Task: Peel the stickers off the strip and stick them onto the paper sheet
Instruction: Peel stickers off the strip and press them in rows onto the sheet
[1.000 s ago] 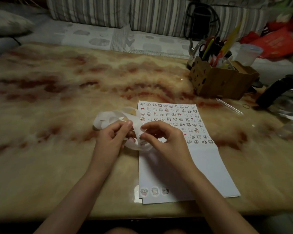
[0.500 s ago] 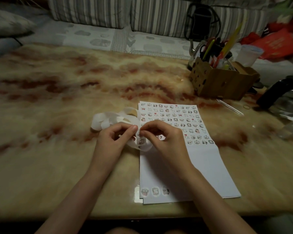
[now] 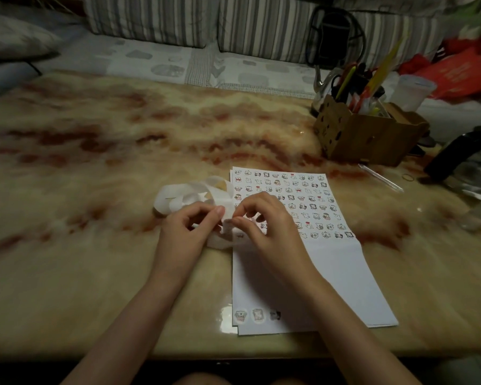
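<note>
The light in here is dim and warm. A glossy stone tabletop marbled in cream and rust-red [image 3: 95, 162] fills the room's middle. Behind it runs a sofa with grey-and-white striped back cushions [image 3: 150, 20] and a pale patterned seat cover [image 3: 156, 62]. A grey pillow [image 3: 11, 37] lies at the far left. On the table's right stands a brown cardboard box [image 3: 367, 140] crammed with pens, and a red plastic bag [image 3: 461, 73] lies beyond it.

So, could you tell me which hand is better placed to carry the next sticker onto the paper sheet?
The right hand, probably: it hangs over the paper sheet, fingertips pinching the strip at the sheet's left edge, while the left hand holds the strip off the sheet, steadying it.
</note>
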Available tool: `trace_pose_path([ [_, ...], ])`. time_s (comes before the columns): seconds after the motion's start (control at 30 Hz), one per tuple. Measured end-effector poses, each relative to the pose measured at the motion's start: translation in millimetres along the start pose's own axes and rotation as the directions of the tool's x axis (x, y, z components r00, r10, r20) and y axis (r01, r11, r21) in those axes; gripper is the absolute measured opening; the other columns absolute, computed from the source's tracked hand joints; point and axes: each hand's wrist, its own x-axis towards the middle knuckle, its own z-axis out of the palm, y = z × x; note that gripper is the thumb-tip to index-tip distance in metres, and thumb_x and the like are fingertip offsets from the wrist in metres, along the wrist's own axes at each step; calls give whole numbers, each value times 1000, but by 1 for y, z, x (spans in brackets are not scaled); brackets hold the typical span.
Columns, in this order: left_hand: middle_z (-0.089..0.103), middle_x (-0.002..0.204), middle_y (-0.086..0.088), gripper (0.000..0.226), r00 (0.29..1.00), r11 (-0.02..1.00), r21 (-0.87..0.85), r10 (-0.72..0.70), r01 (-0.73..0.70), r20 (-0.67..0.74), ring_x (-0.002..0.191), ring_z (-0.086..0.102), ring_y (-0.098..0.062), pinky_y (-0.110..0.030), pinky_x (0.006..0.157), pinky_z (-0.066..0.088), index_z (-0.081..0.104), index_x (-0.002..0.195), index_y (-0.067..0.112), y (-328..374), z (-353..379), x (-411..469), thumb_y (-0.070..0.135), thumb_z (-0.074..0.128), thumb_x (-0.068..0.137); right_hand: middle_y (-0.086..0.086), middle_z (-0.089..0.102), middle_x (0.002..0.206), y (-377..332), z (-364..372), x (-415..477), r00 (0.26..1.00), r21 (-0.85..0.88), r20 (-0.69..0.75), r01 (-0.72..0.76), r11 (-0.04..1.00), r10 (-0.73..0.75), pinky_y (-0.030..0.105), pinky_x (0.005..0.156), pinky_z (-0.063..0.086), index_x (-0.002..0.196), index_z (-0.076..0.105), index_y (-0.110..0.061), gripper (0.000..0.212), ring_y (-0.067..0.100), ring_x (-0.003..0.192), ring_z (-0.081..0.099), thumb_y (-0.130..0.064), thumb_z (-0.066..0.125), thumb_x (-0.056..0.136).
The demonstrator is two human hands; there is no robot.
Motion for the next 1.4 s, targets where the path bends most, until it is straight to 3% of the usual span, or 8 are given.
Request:
trace_pose_path([
  [0.13,68,68,0,15,998,998,8,-58,58,-18,62,62,-7,-12,61,44,70,76,8,-5,0,2,15,64,88,-8,59,90,-7,-8,-1,1000,87,-5,-14,996,15,16,74,39,82,63,-15,4,7,88,53,-17,64,85],
  [0.33,70,74,5,13,997,995,76,-53,57,-53,66,60,-1,-12,67,44,70,76,14,-10,1,4,18,65,86,-6,66,67,-4,-34,-6,938,292,177,-340,894,299,14,57,41,75,67,-14,11,6,59,55,-5,70,81],
  [0.5,72,78,4,11,993,995,61,-73,79,-91,72,66,-11,-30,72,54,71,80,13,-11,2,5,20,66,86,12,71,74,7,-34,-14,867,231,245,-488,842,435,19,55,44,74,69,-13,9,13,54,58,-7,72,80],
  [0.67,71,77,5,9,989,996,9,-91,92,-121,70,68,-9,-24,65,57,68,81,14,-9,0,5,18,64,88,14,69,74,7,-31,-14,863,246,238,-497,832,445,19,49,41,82,68,-7,2,9,54,57,-8,69,84],
  [0.87,70,81,7,11,977,978,207,14,31,-211,71,61,7,-10,67,46,68,85,12,-4,-5,18,22,63,88,8,71,74,8,-33,-10,887,263,212,-457,850,411,23,63,46,79,69,-8,4,16,57,60,-6,70,82],
  [1.2,64,77,1,12,992,917,398,-59,8,115,70,55,-6,-15,64,38,63,79,12,-4,-2,48,18,62,89,-3,69,64,4,-34,-9,889,273,200,-454,848,412,12,52,42,77,69,-9,7,10,53,58,-5,70,82],
  [1.33,62,75,7,12,995,893,450,-14,-30,94,70,56,-3,-6,63,38,63,80,13,-8,-13,49,19,62,89,-6,68,61,3,-34,-8,882,278,196,-469,839,428,15,48,41,76,68,-12,10,8,53,57,-5,69,83],
  [1.4,63,80,4,11,999,876,483,-11,-14,48,74,57,-8,-16,65,40,64,85,12,-11,-23,52,21,60,90,-5,68,61,4,-33,-8,882,276,196,-468,839,428,16,47,42,76,68,-12,10,9,53,57,-5,69,83],
])
